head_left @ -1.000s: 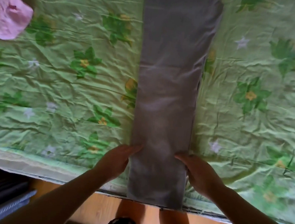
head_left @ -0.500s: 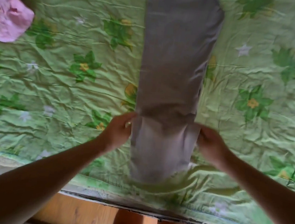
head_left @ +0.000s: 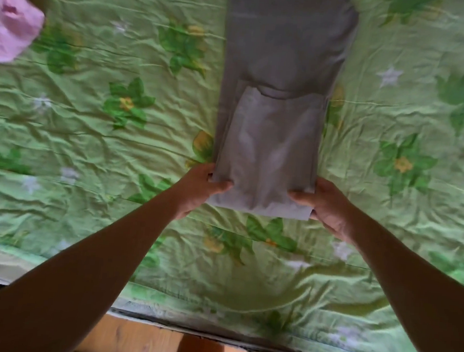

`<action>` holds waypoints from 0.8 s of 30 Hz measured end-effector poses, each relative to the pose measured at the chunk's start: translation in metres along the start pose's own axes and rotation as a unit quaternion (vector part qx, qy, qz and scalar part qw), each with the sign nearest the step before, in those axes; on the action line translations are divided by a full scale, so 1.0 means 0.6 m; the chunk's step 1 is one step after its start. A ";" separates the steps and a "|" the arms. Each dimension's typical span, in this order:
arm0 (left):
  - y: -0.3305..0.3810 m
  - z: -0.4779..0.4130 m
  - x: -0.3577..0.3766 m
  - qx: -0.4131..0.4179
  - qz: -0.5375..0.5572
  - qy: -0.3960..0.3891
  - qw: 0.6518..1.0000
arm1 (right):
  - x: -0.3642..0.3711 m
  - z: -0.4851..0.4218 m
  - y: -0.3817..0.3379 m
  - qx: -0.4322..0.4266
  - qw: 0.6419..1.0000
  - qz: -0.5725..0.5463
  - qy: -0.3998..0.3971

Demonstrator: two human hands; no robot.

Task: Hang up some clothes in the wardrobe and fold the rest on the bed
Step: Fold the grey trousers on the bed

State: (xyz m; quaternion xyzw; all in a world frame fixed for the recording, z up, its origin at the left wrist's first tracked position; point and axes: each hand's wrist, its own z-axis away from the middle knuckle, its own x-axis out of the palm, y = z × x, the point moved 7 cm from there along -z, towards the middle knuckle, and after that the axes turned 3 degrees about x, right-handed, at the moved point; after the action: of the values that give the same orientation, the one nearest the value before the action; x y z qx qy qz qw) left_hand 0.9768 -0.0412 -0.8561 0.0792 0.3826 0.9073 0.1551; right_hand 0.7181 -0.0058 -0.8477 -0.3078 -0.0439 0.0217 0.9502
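Note:
Grey trousers [head_left: 281,48] lie lengthwise down the middle of the bed, legs folded together. Their lower end is doubled back up over the legs, so a lighter flap [head_left: 269,148] covers the near part. My left hand [head_left: 198,189] grips the left corner of the fold, thumb on top. At the right corner my right hand [head_left: 326,206] grips the same fold, thumb over the cloth. The waist end runs out of view at the top.
A green bedspread [head_left: 93,141] with a flower print covers the bed. A crumpled pink garment [head_left: 8,24] lies at the far left. The bed's near edge [head_left: 211,334] meets a wooden floor [head_left: 132,341], where my legs show.
Both hands lifted the trouser hems from the bed's edge and carried them away from me, doubling the lower legs over. The fold now lies farther up the bed.

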 end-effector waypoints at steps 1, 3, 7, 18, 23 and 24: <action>-0.001 0.004 0.001 0.008 -0.018 0.004 1.000 | -0.001 0.002 0.000 -0.021 0.999 0.037 0.023; -0.004 0.014 0.002 0.013 -0.026 0.011 1.000 | 0.006 0.005 -0.008 -0.056 0.994 0.085 0.039; -0.024 0.046 0.010 -0.006 0.008 0.001 1.000 | 0.008 0.014 0.004 -0.042 0.990 0.128 0.034; -0.021 0.058 0.035 -0.031 0.000 0.121 0.992 | 0.001 0.034 0.034 0.088 0.995 -0.050 -0.017; 0.074 -0.020 0.029 0.105 -0.007 0.153 0.983 | -0.017 -0.029 -0.060 -0.038 0.995 -0.026 0.093; 0.083 -0.029 0.027 0.125 -0.026 0.142 0.982 | -0.020 -0.035 -0.065 -0.052 0.993 -0.017 0.106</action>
State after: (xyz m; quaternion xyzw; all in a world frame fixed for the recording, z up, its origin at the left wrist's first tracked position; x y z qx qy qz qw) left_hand 0.9462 -0.0802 -0.8319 -0.0420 0.5127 0.8502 0.1118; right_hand 0.7090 -0.0503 -0.8425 -0.3566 0.0504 -0.0299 0.9324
